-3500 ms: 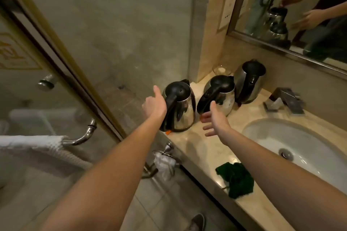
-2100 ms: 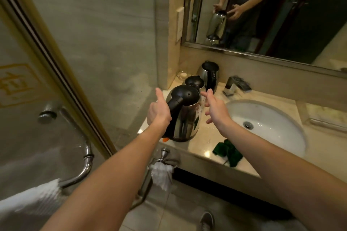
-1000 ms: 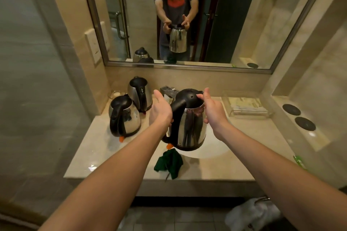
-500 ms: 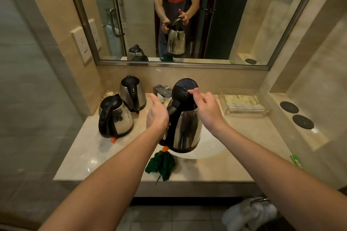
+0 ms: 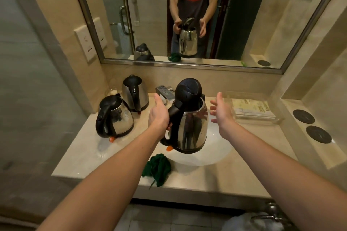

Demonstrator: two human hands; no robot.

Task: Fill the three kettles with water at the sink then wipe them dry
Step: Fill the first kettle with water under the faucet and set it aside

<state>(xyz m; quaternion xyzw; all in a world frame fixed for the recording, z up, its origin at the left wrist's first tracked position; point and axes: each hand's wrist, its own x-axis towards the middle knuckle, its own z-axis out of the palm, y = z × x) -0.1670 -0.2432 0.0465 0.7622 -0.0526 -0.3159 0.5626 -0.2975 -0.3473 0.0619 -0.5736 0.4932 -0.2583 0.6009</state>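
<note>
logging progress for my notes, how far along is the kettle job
Early. Done: one kettle is off the counter with its lid up. In hand: the left hand grips its handle over the sink; the right hand is open beside it. No water shows at the tap. Left: fill it, fill the front kettle and back kettle, lids shut on the counter, then wipe all three with the cloth.

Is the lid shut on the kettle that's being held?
No, the held kettle has its black lid standing flipped up, leaving the mouth open.
</note>
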